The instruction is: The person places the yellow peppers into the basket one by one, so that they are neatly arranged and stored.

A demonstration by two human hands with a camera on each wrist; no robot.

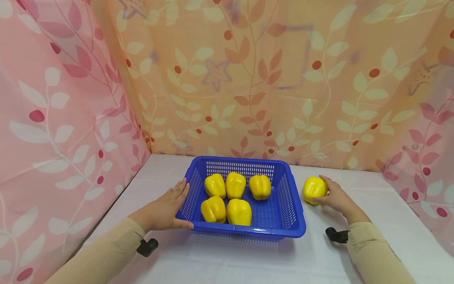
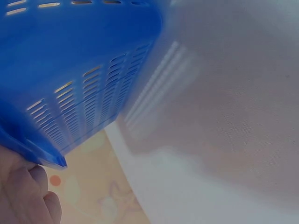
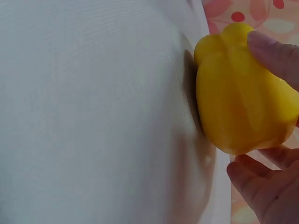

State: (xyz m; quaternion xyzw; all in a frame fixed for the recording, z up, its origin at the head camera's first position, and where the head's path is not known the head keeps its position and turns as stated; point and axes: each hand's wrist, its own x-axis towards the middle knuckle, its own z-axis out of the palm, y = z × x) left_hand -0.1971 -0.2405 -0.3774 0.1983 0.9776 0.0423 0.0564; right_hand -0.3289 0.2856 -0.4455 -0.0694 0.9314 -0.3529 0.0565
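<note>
At the left of a blue plastic basket (image 1: 244, 227), my left hand (image 1: 161, 209) rests on the rim, fingers straight along the side and thumb at the front corner. The left wrist view shows part of that hand (image 2: 23, 193) against the basket's slotted wall (image 2: 88, 88). Several yellow bell peppers (image 1: 235, 185) lie inside the basket, mostly toward its left. Right of it, my right hand (image 1: 338, 199) holds another yellow bell pepper (image 1: 313, 190) that sits on the table. Thumb and fingers lie on opposite sides of this pepper (image 3: 243, 93) in the right wrist view.
A white cloth covers the table (image 1: 220, 260). Floral curtains (image 1: 227, 79) hang behind it and at both sides. Each wrist carries a small black device (image 1: 147, 247).
</note>
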